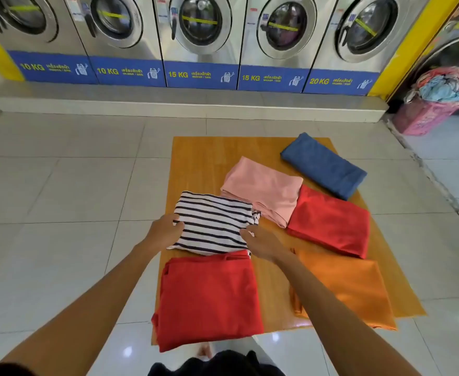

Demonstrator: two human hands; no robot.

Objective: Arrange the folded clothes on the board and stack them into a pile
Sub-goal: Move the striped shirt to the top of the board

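Observation:
A wooden board [201, 161] lies on the tiled floor with several folded clothes on it. A black-and-white striped garment [214, 221] sits at the board's left middle. My left hand [166, 232] grips its left edge and my right hand [261, 242] grips its right edge. Just in front of it lies a red garment [209, 299] at the near left. An orange one [356, 289] is at the near right, another red one [331, 221] lies beyond it, a pink one [263, 188] sits in the middle, and a blue one [323, 164] is at the far right.
A row of front-loading washing machines [201, 36] on a raised step [185, 104] lines the far wall. A pink laundry basket [434, 104] full of clothes stands at the right. Grey floor tiles [60, 199] surround the board.

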